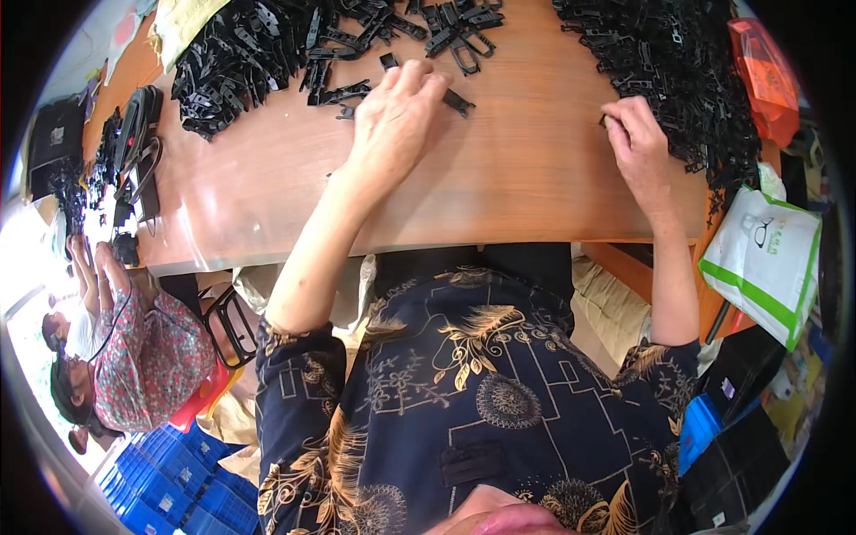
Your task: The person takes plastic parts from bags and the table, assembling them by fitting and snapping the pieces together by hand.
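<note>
My left hand (392, 125) is over the middle of the table, its back up and its fingers bent down together. From beside its fingertips juts a slim black plastic part (458, 102); the palm side is hidden. Another small black piece (388, 61) shows just beyond the knuckles. At the right, my right hand (638, 147) is closed, thumb and forefinger pinched on a small dark piece (604, 119) that is mostly covered. It is right beside a large heap of black plastic parts (669, 71). Loose black clip-like parts (343, 94) lie left of my left hand.
The brown wooden table (517, 196) carries another black heap (236, 71) at the far left. An orange bag (765, 80) and a white-green bag (762, 259) are at the right. Two people (147, 357) sit at the left, near blue crates (169, 473).
</note>
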Demonstrator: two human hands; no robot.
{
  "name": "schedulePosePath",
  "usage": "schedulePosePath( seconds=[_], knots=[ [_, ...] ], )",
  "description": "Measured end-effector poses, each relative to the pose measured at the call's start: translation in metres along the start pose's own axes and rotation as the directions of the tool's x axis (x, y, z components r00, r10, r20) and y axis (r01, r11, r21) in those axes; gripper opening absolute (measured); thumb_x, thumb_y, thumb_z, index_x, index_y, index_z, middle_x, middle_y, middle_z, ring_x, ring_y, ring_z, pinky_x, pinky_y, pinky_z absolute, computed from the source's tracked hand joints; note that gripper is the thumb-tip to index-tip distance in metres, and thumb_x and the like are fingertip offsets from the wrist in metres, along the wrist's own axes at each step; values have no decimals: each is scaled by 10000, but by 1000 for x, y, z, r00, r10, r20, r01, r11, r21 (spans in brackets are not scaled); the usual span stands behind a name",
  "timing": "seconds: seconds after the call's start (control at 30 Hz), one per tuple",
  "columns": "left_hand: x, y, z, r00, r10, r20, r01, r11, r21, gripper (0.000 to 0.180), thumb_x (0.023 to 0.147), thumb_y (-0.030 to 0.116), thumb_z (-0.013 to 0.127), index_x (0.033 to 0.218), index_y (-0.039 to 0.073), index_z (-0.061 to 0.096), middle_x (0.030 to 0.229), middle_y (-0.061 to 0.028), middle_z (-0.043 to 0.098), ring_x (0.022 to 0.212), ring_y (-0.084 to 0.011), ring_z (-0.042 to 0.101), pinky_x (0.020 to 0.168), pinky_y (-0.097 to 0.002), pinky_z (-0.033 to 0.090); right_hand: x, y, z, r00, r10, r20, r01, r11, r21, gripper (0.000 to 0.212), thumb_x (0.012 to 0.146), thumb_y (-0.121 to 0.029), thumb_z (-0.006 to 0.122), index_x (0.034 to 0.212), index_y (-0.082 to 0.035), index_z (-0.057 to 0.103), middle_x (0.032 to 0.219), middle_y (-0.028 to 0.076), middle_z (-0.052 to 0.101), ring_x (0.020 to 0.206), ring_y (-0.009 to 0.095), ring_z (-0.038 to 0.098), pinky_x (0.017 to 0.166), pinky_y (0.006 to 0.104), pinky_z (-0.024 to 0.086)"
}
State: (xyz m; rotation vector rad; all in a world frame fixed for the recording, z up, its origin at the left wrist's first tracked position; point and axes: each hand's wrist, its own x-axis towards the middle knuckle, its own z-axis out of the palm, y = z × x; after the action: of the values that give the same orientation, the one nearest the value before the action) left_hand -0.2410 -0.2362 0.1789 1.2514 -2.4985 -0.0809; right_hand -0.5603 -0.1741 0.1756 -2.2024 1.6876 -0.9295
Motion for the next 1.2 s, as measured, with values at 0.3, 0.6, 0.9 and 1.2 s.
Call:
schedulePosePath(
  seconds=[0.3, 0.6, 0.9, 1.2],
  knots=[
    [-5, 6, 1, 987, 42, 158, -40, 999, -16, 174, 848, 115, 659, 1020, 111, 632, 921, -66, 592, 914, -268, 636, 721, -377, 536, -51, -18, 7, 963, 267, 37, -269, 956, 117, 115, 836, -4, 681, 867, -6, 571, 907, 93, 614, 769, 263, 609, 649, 338, 480],
    [66, -14, 22, 947, 310, 81, -320, 925, 204, 317, 814, 40, 599, 1115, 140, 591, 1006, -56, 557, 1005, -252, 586, 775, -398, 521, -49, -27, 20, 984, 144, -107, -122, 975, 187, 131, 823, 30, 680, 936, -25, 643, 928, 82, 652, 812, 244, 620, 690, 336, 502],
    [18, 33, -5, 811, 74, 581, 583, -11, -812, 289, 960, 154, 636, 1207, 11, 590, 1023, -42, 665, 917, -130, 653, 820, -253, 541, -30, -69, 10, 984, -2, -176, 64, 934, 351, 198, 801, 73, 692, 955, -51, 675, 1029, 59, 682, 885, 215, 623, 703, 303, 530],
    [-38, 55, 3, 802, 311, 509, 561, -684, -466, 305, 1010, 153, 534, 1236, -44, 590, 1063, -112, 665, 779, -193, 633, 764, -297, 538, -25, -104, 6, 908, -411, -77, 418, 893, 168, 250, 705, 19, 737, 933, -66, 683, 1079, 19, 693, 985, 251, 618, 826, 339, 551]
  ],
)
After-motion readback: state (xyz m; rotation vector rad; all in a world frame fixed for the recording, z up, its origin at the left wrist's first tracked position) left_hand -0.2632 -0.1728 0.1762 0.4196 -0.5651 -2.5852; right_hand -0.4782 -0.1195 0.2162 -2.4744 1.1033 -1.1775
